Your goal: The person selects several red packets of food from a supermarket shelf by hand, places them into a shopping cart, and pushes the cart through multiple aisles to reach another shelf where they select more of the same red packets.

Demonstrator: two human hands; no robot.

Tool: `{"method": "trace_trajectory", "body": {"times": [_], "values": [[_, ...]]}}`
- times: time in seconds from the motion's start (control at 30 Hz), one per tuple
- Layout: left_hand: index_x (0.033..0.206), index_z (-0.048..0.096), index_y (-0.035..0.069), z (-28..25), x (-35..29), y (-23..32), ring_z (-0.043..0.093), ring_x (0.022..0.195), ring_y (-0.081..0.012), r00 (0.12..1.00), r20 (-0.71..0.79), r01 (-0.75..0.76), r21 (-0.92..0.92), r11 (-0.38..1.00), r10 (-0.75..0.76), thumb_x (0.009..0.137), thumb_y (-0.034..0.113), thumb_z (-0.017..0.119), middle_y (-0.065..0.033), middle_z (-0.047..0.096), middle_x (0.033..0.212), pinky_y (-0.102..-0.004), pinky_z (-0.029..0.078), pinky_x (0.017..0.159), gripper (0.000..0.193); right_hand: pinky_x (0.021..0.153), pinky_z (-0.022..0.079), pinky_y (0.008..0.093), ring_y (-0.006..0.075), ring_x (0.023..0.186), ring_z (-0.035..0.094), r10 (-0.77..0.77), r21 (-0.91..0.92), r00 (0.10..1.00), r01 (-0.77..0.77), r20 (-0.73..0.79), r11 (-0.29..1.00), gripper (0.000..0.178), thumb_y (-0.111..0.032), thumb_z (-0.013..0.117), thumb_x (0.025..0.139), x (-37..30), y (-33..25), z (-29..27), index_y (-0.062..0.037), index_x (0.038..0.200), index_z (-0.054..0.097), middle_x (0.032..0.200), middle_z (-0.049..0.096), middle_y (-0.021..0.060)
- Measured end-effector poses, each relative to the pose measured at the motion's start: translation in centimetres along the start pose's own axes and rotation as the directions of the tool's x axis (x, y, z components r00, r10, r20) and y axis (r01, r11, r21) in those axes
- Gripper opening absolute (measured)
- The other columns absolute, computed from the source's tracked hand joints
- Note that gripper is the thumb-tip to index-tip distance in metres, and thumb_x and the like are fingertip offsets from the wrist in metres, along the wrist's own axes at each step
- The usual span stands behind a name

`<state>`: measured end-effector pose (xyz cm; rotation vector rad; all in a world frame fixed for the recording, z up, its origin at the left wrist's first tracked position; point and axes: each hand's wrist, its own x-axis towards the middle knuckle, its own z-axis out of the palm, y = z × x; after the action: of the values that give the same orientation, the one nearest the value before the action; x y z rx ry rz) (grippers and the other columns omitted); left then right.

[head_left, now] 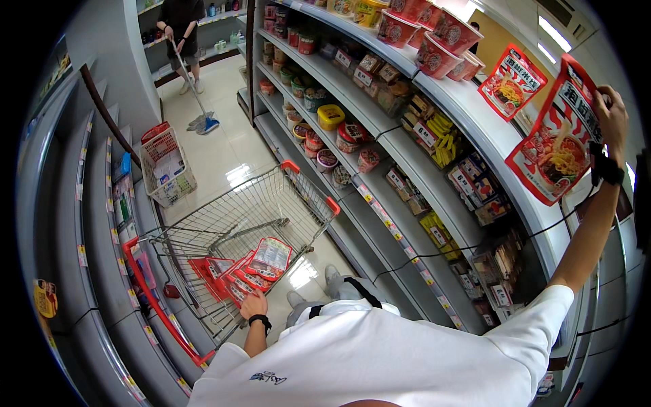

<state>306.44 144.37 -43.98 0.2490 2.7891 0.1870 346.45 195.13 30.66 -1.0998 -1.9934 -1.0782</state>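
My right hand (612,117) is raised high at the right, pinching the upper edge of a red instant-noodle pouch (557,139). The pouch hangs tilted, with a bowl of noodles printed on its front. Beside it, a similar red pouch (513,83) stands on the top shelf. Down at the left, my left hand (254,305) is closed over the near rim of a wire shopping cart (224,234). Its fingertips are partly hidden next to the pouches. Several red pouches (252,278) lie overlapping in the cart, one showing its pale back (271,258).
Red noodle cups (441,55) are stacked on the right-hand shelves, with tubs and packets below. A black cable (468,245) crosses these shelves. Grey shelving (64,224) stands at the left. Beyond the cart are a white basket (165,166) and a person (182,30) mopping.
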Motion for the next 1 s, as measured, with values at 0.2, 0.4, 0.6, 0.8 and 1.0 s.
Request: {"method": "trace_trajectory", "body": {"times": [0.2, 0.4, 0.6, 0.8, 1.0], "values": [[0.083, 0.073, 0.005, 1.0, -0.3, -0.9, 0.068, 0.087, -0.0361, 0.999, -0.041, 0.02, 0.01, 1.0, -0.02, 0.087, 0.048, 0.047, -0.0184, 0.071, 0.088, -0.0491, 0.054, 0.073, 0.05, 0.076, 0.053, 0.0369, 0.0286, 0.084, 0.068, 0.064, -0.039, 0.997, -0.066, -0.048, 0.997, 0.028, -0.029, 0.054, 0.094, 0.6, 3.1, 1.3, -0.0056, 0.105, 0.065, 0.097, 0.068, 0.0164], [0.083, 0.073, 0.006, 1.5, -0.8, -1.3, 0.067, 0.088, -0.0356, 1.0, -0.021, -0.002, 0.02, 1.0, 0.003, 0.088, 0.045, 0.045, -0.0175, 0.071, 0.087, -0.0497, 0.053, 0.071, 0.048, 0.075, 0.053, 0.0361, 0.0291, 0.085, 0.069, 0.203, -0.043, 0.979, -0.204, -0.037, 0.978, 0.031, -0.031, 0.052, 0.094, 3.0, 7.4, 5.4, -0.0059, 0.106, 0.065, 0.098, 0.07, 0.0151], [0.083, 0.073, 0.005, 2.0, -0.8, -1.3, 0.067, 0.084, -0.0366, 1.0, -0.007, 0.015, 0.054, 0.998, -0.015, 0.09, 0.047, 0.043, -0.0194, 0.07, 0.085, -0.0507, 0.053, 0.071, 0.052, 0.085, 0.048, 0.0403, 0.0328, 0.1, 0.063, 0.089, -0.046, 0.996, -0.088, 0.01, 0.995, 0.035, -0.039, 0.052, 0.09, 5.8, 4.7, 7.8, -0.0106, 0.105, 0.066, 0.106, 0.067, 0.0142], [0.085, 0.073, 0.005, 3.1, -0.9, -2.3, 0.067, 0.084, -0.0395, 0.999, 0.047, 0.006, 0.071, 0.997, -0.009, 0.089, 0.048, 0.048, -0.0201, 0.07, 0.087, -0.051, 0.053, 0.069, 0.05, 0.077, 0.052, 0.0418, 0.0315, 0.086, 0.065, 0.282, -0.131, 0.959, -0.277, 0.022, 0.952, 0.033, -0.027, 0.071, 0.083, 6.7, -2.6, 8.0, 0.0013, 0.1, 0.069, 0.096, 0.069, 0.0187], [0.084, 0.07, -0.003, 2.2, -0.6, -1.3, 0.067, 0.081, -0.0419, 0.999, -0.045, 0.033, 0.101, 0.994, -0.028, 0.089, 0.045, 0.046, -0.0262, 0.068, 0.086, -0.0537, 0.052, 0.071, 0.054, 0.082, 0.054, 0.0426, 0.0359, 0.093, 0.067, 0.411, -0.028, 0.905, -0.411, 0.112, 0.911, 0.019, -0.015, 0.062, 0.073, 4.7, -3.7, 11.7, -0.0107, 0.087, 0.075, 0.093, 0.07, 0.02]]}}
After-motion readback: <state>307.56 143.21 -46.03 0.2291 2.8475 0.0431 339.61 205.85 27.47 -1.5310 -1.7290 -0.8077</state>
